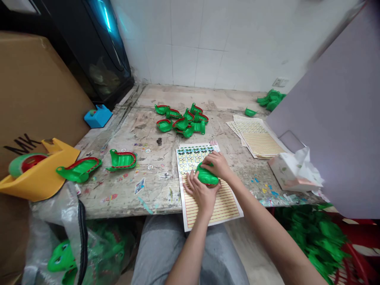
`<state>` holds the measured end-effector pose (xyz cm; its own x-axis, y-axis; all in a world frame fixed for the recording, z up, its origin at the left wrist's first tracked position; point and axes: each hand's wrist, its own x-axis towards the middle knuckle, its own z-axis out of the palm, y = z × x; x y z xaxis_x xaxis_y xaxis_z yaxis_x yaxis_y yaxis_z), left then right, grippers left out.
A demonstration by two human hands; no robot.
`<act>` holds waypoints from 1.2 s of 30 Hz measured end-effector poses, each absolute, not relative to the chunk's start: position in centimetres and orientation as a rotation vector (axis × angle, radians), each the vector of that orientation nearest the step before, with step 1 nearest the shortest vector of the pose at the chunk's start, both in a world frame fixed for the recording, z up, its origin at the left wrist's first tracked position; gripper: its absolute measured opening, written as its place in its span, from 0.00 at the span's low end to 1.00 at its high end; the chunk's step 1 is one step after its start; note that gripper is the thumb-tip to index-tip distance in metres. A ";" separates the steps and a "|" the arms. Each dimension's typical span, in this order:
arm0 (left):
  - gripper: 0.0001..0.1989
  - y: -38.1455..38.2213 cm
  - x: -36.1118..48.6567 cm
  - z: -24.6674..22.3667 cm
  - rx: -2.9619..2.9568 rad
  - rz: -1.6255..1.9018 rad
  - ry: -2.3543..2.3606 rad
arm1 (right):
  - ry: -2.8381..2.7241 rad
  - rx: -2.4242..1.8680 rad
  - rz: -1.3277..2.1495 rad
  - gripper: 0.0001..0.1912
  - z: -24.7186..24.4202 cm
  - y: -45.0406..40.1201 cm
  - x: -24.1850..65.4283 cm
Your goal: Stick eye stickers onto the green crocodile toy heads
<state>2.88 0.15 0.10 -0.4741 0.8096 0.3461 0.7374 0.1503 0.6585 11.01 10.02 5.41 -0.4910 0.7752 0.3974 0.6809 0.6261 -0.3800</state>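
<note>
Over the sticker sheet (211,206), the left hand (203,194) is clasping the green piece (208,177), apparently steadying it, while the right hand (219,164) is touching its top with bunched fingers, any pinch unclear.

There is one rounded green plastic piece (208,177) under two bare hands (204,192), roughly nine red-rimmed green plastic shells (164,126) in an overlapping cluster, two more to the left, one small green plastic cup (251,112), one blue plastic tape dispenser (101,117), one larger yellow plastic tape dispenser (44,180), one pale cardboard tissue box (285,174), and at least three sheets of yellow-lined white paper (263,142).
</note>
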 end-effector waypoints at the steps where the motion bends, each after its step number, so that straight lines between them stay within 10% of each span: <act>1: 0.41 0.2 2.9 0.1 1.557 1.246 2.317 | -2.283 -1.131 0.295 0.08 5.6 10.2 11.1; 15: 0.38 -0.1 2.7 0.4 1.675 1.414 2.284 | -2.388 -1.151 0.538 0.09 6.4 10.5 15.3; 24: 0.34 -0.1 2.6 0.9 1.538 1.509 2.284 | -1.472 -1.464 0.593 0.15 -0.1 13.6 17.4; 36: 0.35 0.7 0.3 4.7 1.572 1.072 2.188 | -1.587 -1.501 0.382 0.08 -2.0 14.2 17.5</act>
